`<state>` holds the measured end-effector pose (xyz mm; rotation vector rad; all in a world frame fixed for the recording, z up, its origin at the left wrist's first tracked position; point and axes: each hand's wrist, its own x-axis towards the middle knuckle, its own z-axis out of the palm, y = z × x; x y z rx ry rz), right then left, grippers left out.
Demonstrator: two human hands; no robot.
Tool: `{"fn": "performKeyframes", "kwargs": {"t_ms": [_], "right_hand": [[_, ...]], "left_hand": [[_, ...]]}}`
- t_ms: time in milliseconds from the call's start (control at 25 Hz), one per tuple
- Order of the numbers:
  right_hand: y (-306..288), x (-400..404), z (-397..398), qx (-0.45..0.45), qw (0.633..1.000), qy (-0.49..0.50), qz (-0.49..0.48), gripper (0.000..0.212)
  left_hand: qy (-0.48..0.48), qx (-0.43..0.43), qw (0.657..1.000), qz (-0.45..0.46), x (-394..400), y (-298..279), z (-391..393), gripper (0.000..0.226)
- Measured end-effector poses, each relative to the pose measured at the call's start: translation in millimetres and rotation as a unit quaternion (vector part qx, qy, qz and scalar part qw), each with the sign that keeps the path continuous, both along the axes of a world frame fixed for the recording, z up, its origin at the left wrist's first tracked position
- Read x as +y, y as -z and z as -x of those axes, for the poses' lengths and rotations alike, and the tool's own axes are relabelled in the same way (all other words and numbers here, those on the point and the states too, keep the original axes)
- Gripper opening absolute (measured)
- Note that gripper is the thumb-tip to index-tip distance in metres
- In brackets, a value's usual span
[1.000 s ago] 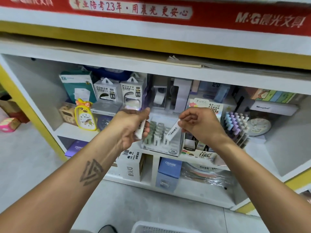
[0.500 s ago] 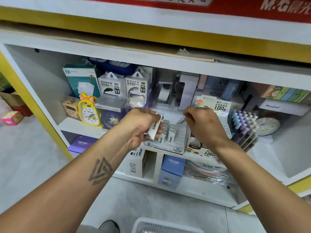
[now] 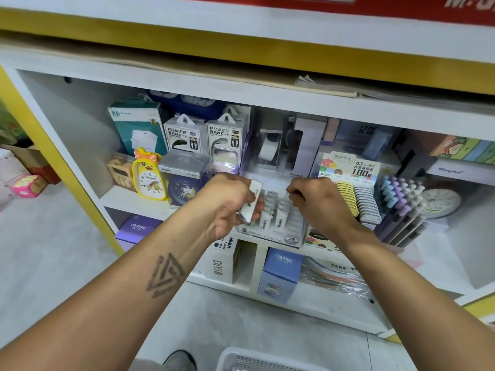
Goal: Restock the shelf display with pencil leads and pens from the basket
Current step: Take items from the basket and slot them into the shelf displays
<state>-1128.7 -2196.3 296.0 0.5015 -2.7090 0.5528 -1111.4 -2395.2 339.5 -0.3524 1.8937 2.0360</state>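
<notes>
Currently: both hands at the clear tiered display tray [image 3: 270,231] on the middle shelf [image 3: 128,200], mid-restock of pencil leads.

Left hand [image 3: 227,204]: curled around a small stack of white lead cases [image 3: 251,202], held tilted just left of the tray's left column. Grip looks loose, mostly fingers and thumb; exact count of cases not readable.

Right hand [image 3: 318,202]: fingertips pinched on one white case [image 3: 286,195], which sits at the top of a right-hand column of the tray. Whether it is fully seated in its slot cannot be told; the fingers hide the base.

Tray contents: several white cases already upright in rows, front slots partly open. Label "2B" on the tray's front edge. Basket [image 3: 257,361] on the floor below, only its rim in view; its contents are not visible.

Risks, as judged from here:
- Cases in the tray stand close together; pushing the new one in at an angle could tip its neighbours forward.
- The stack in the left hand is tilted and lightly held; reaching while distracted could let one slide out and fall toward the floor.
- The yellow-and-grey lead rack [image 3: 359,202] stands just beside the right wrist; a wide withdrawal could brush it.
- Grade mix-up possible if the cases are not 2B; print too small to verify.
</notes>
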Motion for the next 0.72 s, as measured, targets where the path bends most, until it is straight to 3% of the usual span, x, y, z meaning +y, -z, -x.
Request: {"fn": "performKeyframes", "kwargs": {"t_ms": [120, 280, 360, 400, 440, 520, 640, 720], "right_hand": [[3, 0, 2, -0.013, 1.0, 0.001, -0.025, 0.017], [5, -2, 1, -0.049, 0.994, -0.007, -0.101, 0.04], [-3, -6, -1, -0.044, 0.998, -0.004, -0.043, 0.035], [-9, -9, -2, -0.057, 0.997, 0.009, 0.043, 0.028], [-15, -12, -3, -0.101, 0.983, 0.019, 0.154, 0.02], [-28, -18, -5, -0.25, 0.901, 0.008, 0.354, 0.014], [-35, -20, -13, -0.379, 0.788, -0.046, 0.483, 0.022], [-34, -16, -13, -0.367, 0.76, -0.058, 0.534, 0.024]], "left_hand": [[-0.007, 0.007, 1.0, -0.003, 0, -2, 0, 0.027], [0.014, -0.005, 1.0, 0.0, -2, -5, -4, 0.028], [0.01, -0.007, 1.0, -0.023, -1, -5, -5, 0.025], [-0.004, -0.003, 0.999, -0.04, -1, -6, -4, 0.024], [-0.023, 0.002, 0.998, -0.06, 0, -7, -3, 0.023], [-0.062, 0.018, 0.993, -0.097, 1, -8, -1, 0.021], [-0.085, 0.036, 0.99, -0.11, 5, -9, 1, 0.01], [-0.092, 0.035, 0.988, -0.115, 7, -9, 2, 0.009]]}}
